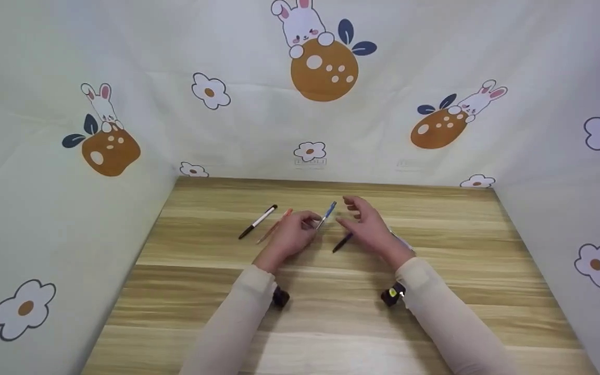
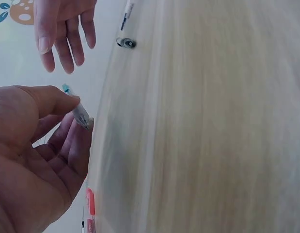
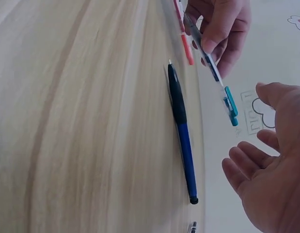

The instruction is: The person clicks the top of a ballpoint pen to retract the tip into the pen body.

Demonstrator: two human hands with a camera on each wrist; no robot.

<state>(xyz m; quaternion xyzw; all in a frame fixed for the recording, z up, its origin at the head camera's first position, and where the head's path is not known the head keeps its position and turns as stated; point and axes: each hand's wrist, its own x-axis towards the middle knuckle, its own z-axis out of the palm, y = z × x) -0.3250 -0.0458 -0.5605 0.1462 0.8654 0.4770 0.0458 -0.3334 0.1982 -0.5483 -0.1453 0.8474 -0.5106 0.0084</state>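
Observation:
A clear-barrelled pen with a teal clip (image 3: pixel 230 104) is pinched between the thumb and fingers of my left hand (image 1: pixel 294 234), its clip end pointing away toward the right. My right hand (image 1: pixel 370 226) is spread just to the right of that end, with nothing between its fingers. Below the right hand lies a dark blue pen with a black grip (image 3: pixel 181 124), partly covered by that hand in the head view. Left of my left hand is a red pen (image 1: pixel 282 220), partly hidden behind it.
A white pen with black ends (image 1: pixel 258 221) lies at the left of the wood-grain table (image 1: pixel 321 323). Another pen (image 1: pixel 403 240) shows beside my right wrist. Cloth walls with rabbit and flower prints (image 1: pixel 248 135) enclose the table's back and sides.

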